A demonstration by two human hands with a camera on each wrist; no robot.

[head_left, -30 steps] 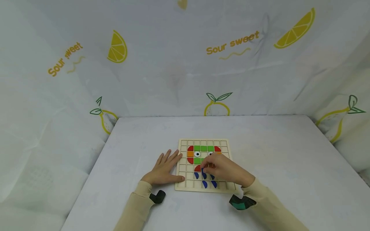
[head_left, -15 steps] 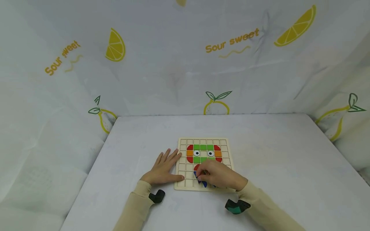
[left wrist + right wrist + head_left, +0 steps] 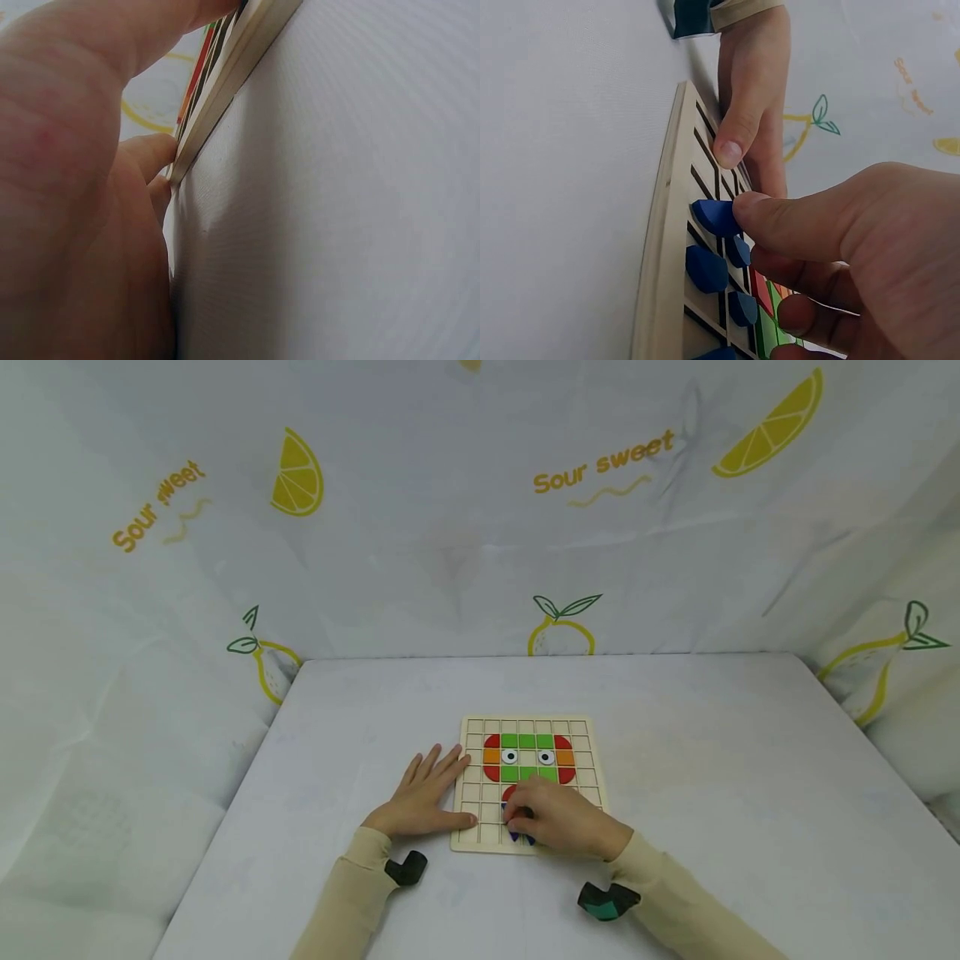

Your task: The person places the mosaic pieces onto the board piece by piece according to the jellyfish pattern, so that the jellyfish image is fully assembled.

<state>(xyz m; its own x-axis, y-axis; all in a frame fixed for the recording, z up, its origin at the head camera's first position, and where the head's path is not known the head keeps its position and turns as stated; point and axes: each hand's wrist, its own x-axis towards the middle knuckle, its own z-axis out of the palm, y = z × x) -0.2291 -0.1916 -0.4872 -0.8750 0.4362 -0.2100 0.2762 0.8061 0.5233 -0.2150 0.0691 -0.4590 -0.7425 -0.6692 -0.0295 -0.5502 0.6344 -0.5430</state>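
Observation:
A pale wooden grid board lies on the table, bearing coloured tiles. My left hand is spread at its left side, fingertips at the edge and thumb over the lower left cells. With thumb and fingers my right hand pinches a blue half-round tile at the lower part of the board. Another blue tile and several more lie close by; in the head view my right hand hides most of them. Above it, red, orange and green tiles frame two eye tiles.
The white cloth-covered table reaches out on both sides of the board. Behind it hangs a white cloth backdrop with lemon prints. Each wrist wears a dark camera mount, such as the right one.
My right hand has moved left and nearer with the blue tile, from mid-board to the lower left cells, uncovering the right eye tile. My left hand stays in place.

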